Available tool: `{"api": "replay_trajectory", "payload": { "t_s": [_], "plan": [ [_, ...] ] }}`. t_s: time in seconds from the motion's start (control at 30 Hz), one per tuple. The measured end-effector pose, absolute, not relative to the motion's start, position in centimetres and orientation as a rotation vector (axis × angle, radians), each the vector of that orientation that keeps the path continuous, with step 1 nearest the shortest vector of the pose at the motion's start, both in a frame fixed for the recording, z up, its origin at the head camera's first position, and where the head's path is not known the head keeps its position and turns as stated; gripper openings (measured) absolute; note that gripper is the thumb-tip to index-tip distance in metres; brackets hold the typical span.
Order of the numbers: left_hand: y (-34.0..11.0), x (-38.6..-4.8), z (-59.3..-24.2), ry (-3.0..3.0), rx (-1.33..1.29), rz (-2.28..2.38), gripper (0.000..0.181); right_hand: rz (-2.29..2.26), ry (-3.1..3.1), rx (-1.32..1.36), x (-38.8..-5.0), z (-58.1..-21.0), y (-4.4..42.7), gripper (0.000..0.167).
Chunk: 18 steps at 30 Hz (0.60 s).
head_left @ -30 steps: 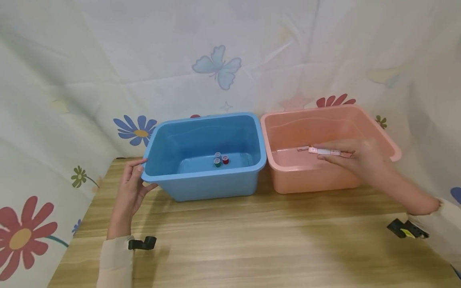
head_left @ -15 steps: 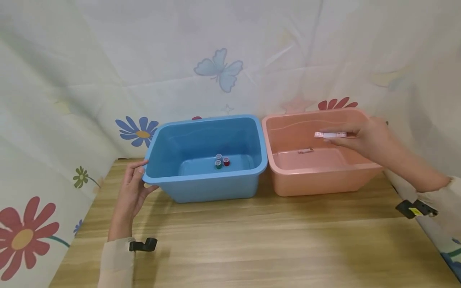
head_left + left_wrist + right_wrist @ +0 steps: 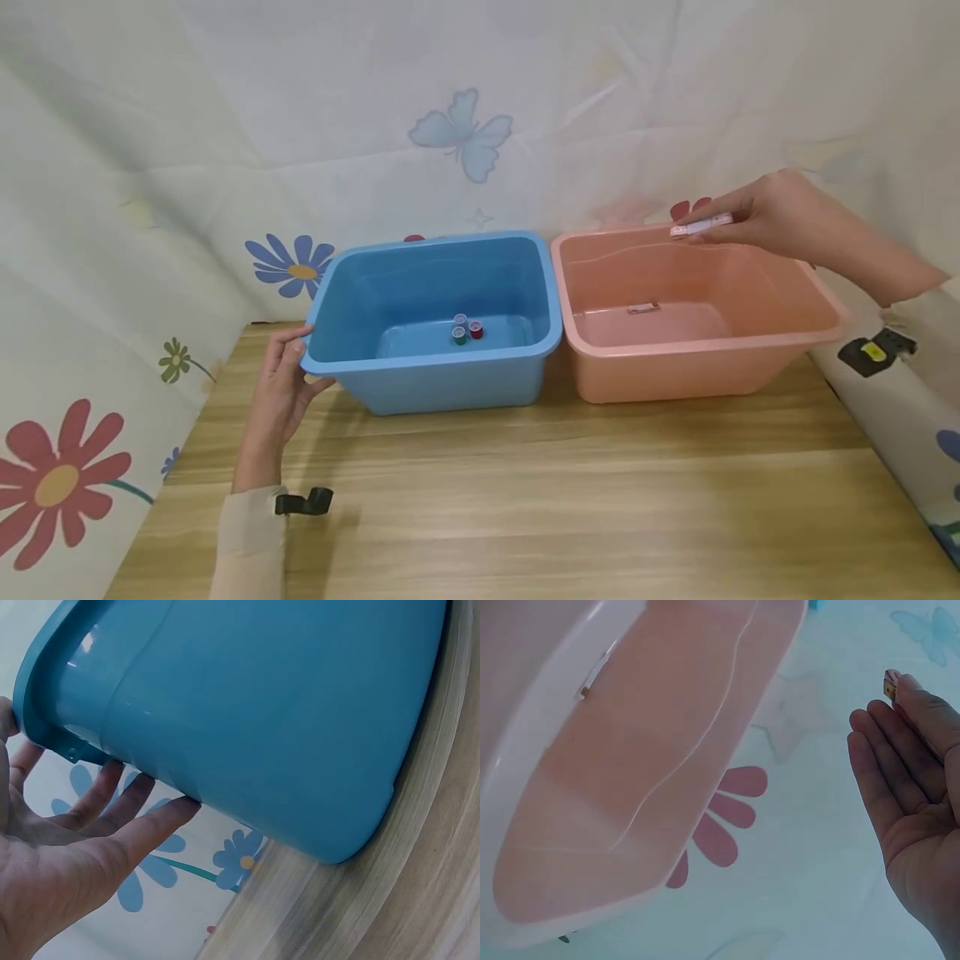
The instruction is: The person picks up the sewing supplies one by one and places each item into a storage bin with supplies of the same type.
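My right hand [image 3: 786,218], raised over the back rim of the pink bin [image 3: 697,348], pinches a folded pink tape measure [image 3: 701,225] with a white band round its middle. In the right wrist view only its metal-tipped end shows at the fingertips. Inside the pink bin lies a similar small strip [image 3: 642,308]. On the left, my left hand [image 3: 279,396] holds the rim corner of the blue bin [image 3: 442,385]. Its fingertips [image 3: 187,806] touch the outer wall below the rim. Small spool-like pieces, one green [image 3: 459,335], one red [image 3: 476,330] and one greyish [image 3: 461,319], stand in the blue bin.
Both bins stand side by side on a wooden table [image 3: 525,500]. Their rims nearly touch. A pale curtain [image 3: 360,108] printed with flowers and a butterfly hangs close behind the bins and along both sides.
My right hand has risen from inside the pink bin with the tape measure, up and slightly right, to the back rim. The left hand has stayed at the blue bin's rim.
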<state>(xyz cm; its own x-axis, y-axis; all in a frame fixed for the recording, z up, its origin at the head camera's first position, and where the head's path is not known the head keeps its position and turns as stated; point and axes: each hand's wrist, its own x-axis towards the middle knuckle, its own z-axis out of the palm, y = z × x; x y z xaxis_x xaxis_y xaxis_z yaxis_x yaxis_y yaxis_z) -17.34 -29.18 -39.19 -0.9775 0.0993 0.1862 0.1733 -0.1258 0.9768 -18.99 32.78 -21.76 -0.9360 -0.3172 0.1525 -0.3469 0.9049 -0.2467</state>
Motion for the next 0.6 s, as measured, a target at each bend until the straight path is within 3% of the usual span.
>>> {"api": "replay_trajectory", "payload": {
  "t_s": [0.6],
  "plan": [
    [-29.3,-17.8,-39.1,-2.051,-0.329,-2.293,0.037,0.444,-3.091,0.585,-23.8,-22.7,33.7,0.034]
  ]
}}
